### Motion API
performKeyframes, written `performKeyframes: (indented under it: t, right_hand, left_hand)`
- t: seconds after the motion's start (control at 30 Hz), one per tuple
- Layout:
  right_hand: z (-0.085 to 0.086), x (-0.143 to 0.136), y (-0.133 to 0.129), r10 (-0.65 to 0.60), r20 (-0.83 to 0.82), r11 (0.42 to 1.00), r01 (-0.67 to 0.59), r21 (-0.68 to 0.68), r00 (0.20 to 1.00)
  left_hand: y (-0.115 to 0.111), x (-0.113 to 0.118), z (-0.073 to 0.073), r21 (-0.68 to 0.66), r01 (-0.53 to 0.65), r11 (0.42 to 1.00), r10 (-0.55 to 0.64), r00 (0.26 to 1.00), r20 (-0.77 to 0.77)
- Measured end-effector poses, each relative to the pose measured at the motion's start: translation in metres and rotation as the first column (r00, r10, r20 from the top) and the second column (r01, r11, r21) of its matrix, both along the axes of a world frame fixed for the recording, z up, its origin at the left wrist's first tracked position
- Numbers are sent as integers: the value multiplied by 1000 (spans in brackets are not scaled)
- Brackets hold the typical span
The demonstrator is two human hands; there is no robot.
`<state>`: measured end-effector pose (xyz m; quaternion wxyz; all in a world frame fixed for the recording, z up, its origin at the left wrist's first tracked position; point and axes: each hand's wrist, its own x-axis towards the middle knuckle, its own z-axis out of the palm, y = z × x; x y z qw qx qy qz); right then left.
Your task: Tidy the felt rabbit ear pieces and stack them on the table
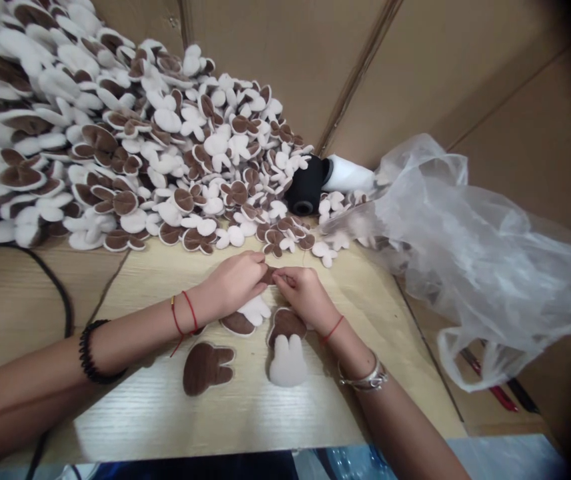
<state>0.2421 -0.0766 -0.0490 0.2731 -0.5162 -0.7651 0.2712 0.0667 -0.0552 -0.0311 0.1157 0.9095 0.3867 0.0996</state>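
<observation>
A black spool (pixel 304 187) is set beside a white roll (pixel 350 175), backed by brown panels (pixel 275 53). At right, a crumpled translucent bag (pixel 470 233) is spread — a slim red object (pixel 501 398) partly overlapped — and at left a black cable (pixel 68 312) is seen.

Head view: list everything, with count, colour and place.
Piled bunny pieces: uncountable, brown and white, back, mostly left.
Loose pieces: at least five, brown and white, near hands.
Held piece: one, brown, between hands.
Spools: two, black and white, beside pile.
Plastic bag: one, translucent, right.
Slim objects: two, red and black, lower right.
Cable: one, black, left.
Board: one, pale yellow, under hands.
Panels: several, brown, behind.
Unclear items: bluish, bottom edge.
Wristwear: several, red, black and silver, both arms.
Left hand, right hand: one each, on held piece.
</observation>
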Motion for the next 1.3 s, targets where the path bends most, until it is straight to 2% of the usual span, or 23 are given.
performKeyframes:
  t: [0.23, 0.37, 0.47, 0.6, 0.7, 0.77, 0.93, 1.07, 1.3]
  right_hand:
    - [-2, 0, 0, -19, -34, 1000, 18, -24, 999]
    - [-4, -1, 0, -29, -86, 999, 27, -29, 996]
    - [-4, 0, -1, -57, -120, 997, 49, -64, 991]
    - [2, 4, -2, -91, -221, 980, 48, -195, 971]
    - [8, 8, -2, -94, -268, 964, 21, -263, 959]
    - [9, 8, -3, -95, -276, 969, 26, -246, 956]
    - [3, 1, -5, -125, -283, 985, 86, -149, 951]
    - [3, -10, -10, -123, -342, 990, 92, -106, 932]
    - [5, -17, -13, -210, -366, 978, 197, -72, 907]
  left_hand:
    - [10, 0, -7, 40, 107, 993, -107, 994, 12]
    - [13, -4, -9, 1, 25, 1000, -25, 997, 79]
    - [14, -4, -9, 7, 16, 1000, -16, 999, 39]
    - [11, -2, -7, 87, 26, 996, -26, 1000, -2]
    - [9, -1, -6, 133, -16, 991, 24, 998, -64]
    - [10, -2, -6, 140, -58, 989, 69, 995, -77]
    - [13, -3, -8, 29, -188, 982, 186, 980, 67]
    - [9, -1, -6, -107, -288, 952, 306, 923, 233]
    - [-5, 5, -2, -253, -249, 935, 334, 859, 389]
